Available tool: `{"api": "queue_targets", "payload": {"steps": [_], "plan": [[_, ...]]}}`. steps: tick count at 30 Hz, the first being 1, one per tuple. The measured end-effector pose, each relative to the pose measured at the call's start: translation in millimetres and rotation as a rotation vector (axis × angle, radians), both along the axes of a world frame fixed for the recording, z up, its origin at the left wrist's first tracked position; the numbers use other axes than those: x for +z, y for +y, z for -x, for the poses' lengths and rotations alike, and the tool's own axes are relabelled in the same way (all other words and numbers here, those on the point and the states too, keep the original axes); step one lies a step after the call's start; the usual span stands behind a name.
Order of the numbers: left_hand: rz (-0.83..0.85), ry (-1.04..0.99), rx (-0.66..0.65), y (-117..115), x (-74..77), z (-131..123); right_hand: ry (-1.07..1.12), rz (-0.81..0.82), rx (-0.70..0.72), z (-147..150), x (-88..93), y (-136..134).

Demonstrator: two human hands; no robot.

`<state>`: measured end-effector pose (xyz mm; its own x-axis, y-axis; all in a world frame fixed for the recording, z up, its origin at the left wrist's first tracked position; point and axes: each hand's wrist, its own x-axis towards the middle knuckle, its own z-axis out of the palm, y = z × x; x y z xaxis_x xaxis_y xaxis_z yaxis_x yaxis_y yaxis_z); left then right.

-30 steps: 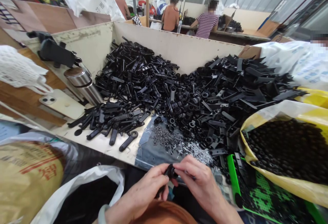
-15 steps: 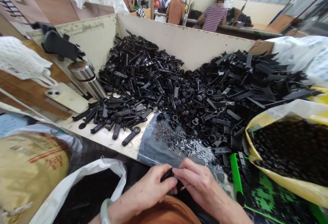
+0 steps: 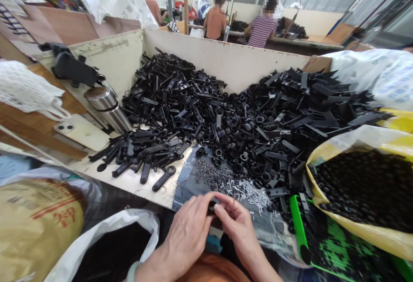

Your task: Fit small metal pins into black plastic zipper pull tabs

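Close to my body, at the table's front edge, my left hand [image 3: 190,224] is closed around a small black plastic part [image 3: 211,206], mostly hidden by the fingers. Against its right side presses the thumb of my right hand [image 3: 237,221], whose fingers are also closed. A thin brownish rod [image 3: 233,206] sticks up between the right fingers. Just beyond the hands lie silver pins [image 3: 253,193] and small dark grey screw-like pieces [image 3: 209,173] on a dark sheet [image 3: 187,191]. Finished-looking black lever-shaped parts [image 3: 163,178] are spread left of them.
Behind rise heaps of black plastic parts [image 3: 180,88] and flat black pieces [image 3: 309,97]. A steel flask [image 3: 111,110] and a phone [image 3: 82,131] stand at left. A yellow sack of black rings [image 3: 364,183], a green basket [image 3: 298,226] and an open white sack [image 3: 145,217] flank me. Several people sit beyond.
Both hands have turned and tipped upward, so the back of my left hand now shows more. The right hand has shifted slightly left, and the rod now points up. The view has shifted slightly.
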<state>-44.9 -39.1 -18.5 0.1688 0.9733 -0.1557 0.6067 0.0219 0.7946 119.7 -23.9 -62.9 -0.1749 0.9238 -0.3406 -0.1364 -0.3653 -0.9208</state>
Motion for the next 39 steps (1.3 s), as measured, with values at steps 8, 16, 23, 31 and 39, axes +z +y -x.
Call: {"api": "queue_targets", "payload": {"steps": [8,16,23,31,39], "plan": [[0.631,-0.663,0.034,2,2.5,11,-0.33,-0.381,0.283,-9,22.4,17],[0.707,-0.784,0.109,-3,6.7,13,-0.369,-0.449,0.434,-9,29.7,25],[0.779,-0.766,0.122,-2,8.7,16,-0.364,-0.428,0.512,-16,26.2,27],[0.807,-0.772,0.192,-8,6.0,15,-0.467,-0.431,0.493,-17,29.6,17],[0.456,-0.493,0.322,-2,-8.8,18,-0.667,-0.414,0.213,-52,17.2,-4]]}}
